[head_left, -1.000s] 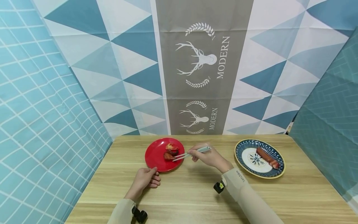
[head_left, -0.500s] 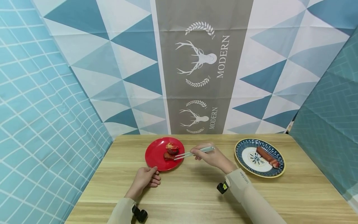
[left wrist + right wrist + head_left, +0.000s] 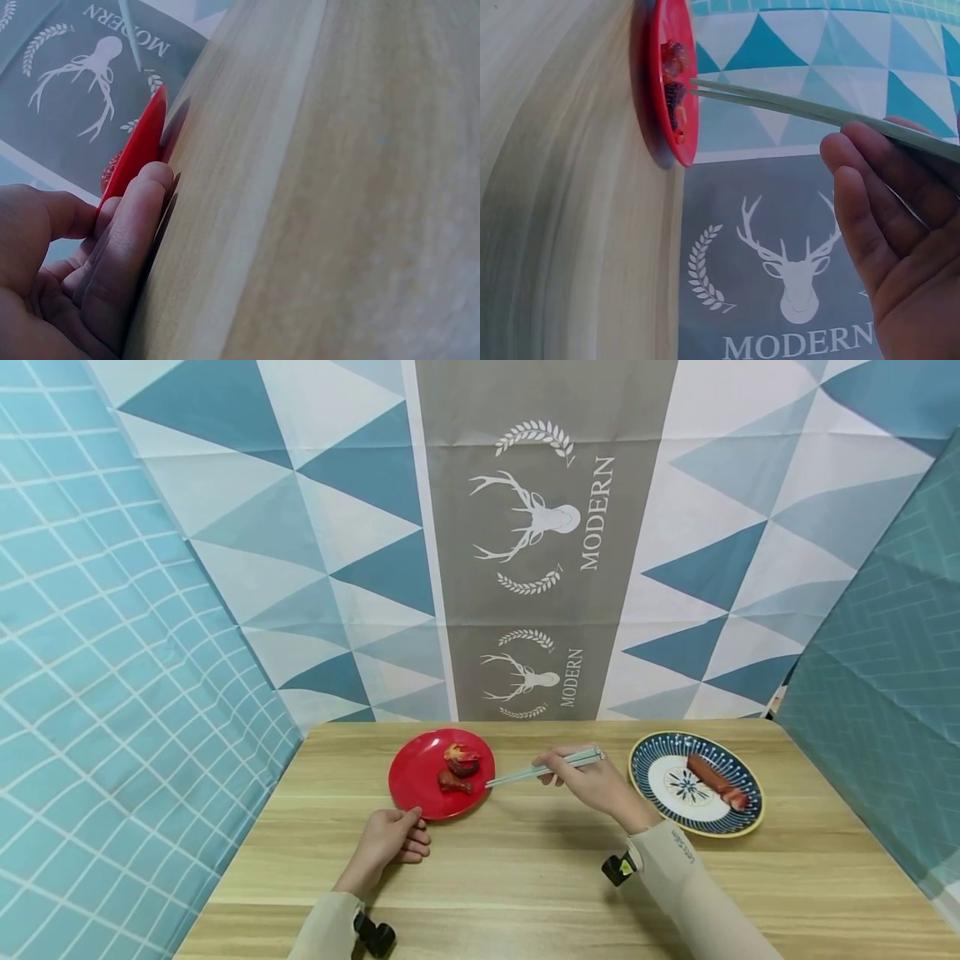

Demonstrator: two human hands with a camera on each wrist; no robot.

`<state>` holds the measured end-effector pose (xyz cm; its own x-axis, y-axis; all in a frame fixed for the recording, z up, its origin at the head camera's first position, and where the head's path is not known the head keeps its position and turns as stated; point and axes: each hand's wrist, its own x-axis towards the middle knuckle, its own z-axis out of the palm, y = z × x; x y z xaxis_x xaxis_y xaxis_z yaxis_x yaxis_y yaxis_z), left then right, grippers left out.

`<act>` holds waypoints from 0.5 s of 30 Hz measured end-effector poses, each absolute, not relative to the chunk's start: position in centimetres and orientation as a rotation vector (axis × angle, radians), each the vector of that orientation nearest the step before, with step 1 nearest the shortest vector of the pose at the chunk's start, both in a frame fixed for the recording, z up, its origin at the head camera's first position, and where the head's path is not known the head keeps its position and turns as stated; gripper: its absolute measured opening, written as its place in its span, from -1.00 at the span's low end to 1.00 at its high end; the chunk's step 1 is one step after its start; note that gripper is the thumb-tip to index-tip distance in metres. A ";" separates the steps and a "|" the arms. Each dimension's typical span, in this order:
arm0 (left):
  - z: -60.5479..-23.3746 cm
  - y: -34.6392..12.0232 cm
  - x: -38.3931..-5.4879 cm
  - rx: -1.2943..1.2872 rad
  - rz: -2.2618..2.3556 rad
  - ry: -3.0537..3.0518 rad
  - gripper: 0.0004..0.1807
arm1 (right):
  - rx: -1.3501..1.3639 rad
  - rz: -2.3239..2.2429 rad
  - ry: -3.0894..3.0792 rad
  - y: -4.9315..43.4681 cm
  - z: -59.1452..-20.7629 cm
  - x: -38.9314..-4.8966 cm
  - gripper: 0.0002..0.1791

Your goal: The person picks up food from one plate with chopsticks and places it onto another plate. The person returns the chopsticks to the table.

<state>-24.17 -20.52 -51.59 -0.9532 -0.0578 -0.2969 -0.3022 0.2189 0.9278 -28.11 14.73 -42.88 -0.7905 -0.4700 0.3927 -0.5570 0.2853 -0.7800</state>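
My left hand (image 3: 390, 837) pinches the near rim of a red plate (image 3: 411, 777) between thumb and fingers; in the left wrist view the plate (image 3: 142, 150) is tilted up off the wood. On it lie a glossy brown chicken drumstick (image 3: 453, 782) and, just behind, a dark piece of food with an orange-yellow top (image 3: 462, 758). My right hand (image 3: 596, 789) holds a pair of pale green chopsticks (image 3: 534, 772). Their tips are close together at the plate's right rim, apart from the drumstick, with nothing between them.
To the right stands a blue-and-white patterned plate (image 3: 686, 814) bearing a long brown sausage-like piece (image 3: 716, 782) with a pinkish end. Both plates are on a wooden table (image 3: 510, 885). A patterned cloth (image 3: 525, 568) hangs behind it, with blue cloths at the sides.
My right hand has drawn back to the right with the chopsticks, whose tips came off the drumstick and closed together. The drumstick stays on the red plate; my left hand has not moved.
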 end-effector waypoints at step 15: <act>-51.6 -20.7 -24.1 -0.313 1.818 2.293 -0.59 | 1.054 1.616 -2.423 17.6 -41.2 -26.6 -0.69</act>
<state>-24.12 -20.71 -51.59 -0.9580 -0.0421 -0.2835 -0.2856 0.2221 0.9322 -26.55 17.64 -41.23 -0.7676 -0.5093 0.3892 -0.5550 0.2243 -0.8011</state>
